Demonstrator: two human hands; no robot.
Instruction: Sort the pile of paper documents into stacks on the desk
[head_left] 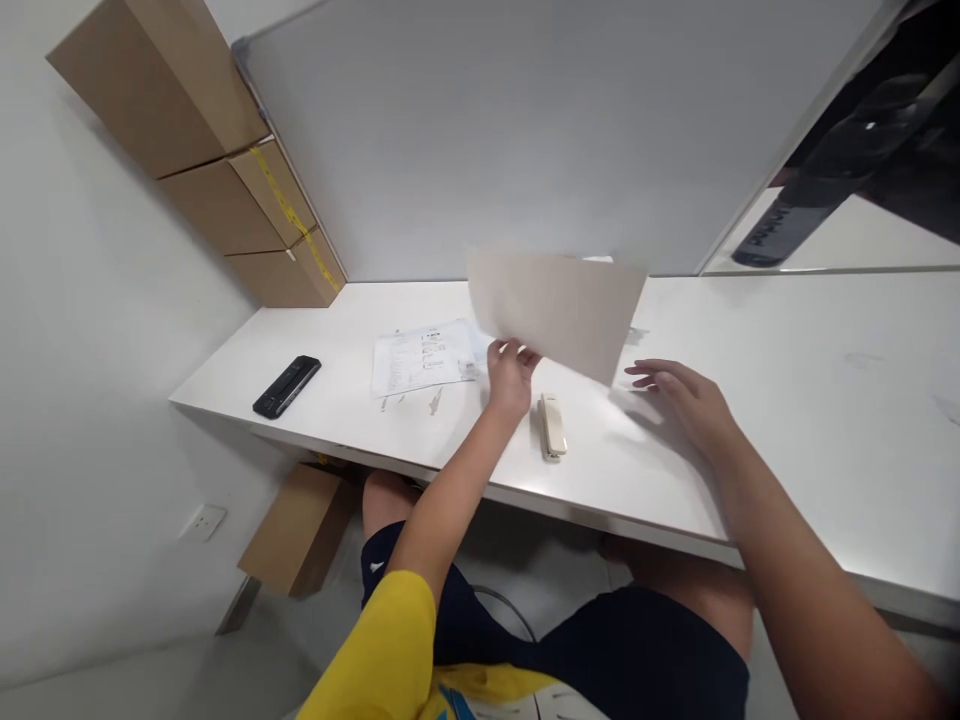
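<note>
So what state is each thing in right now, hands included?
Left hand: closed on the sheet's lower edge.
Sheet: raised off the table, tilted.
Right hand: open, near the sheet's corner, apparently not touching.
Stapler: resting on the table, not held.
Printed papers: lying flat.
Black object: lying on the table.
Cardboard boxes: stacked.

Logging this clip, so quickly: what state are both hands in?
Left hand: closed, holding the paper.
Right hand: open, empty, near the paper's corner.
</note>
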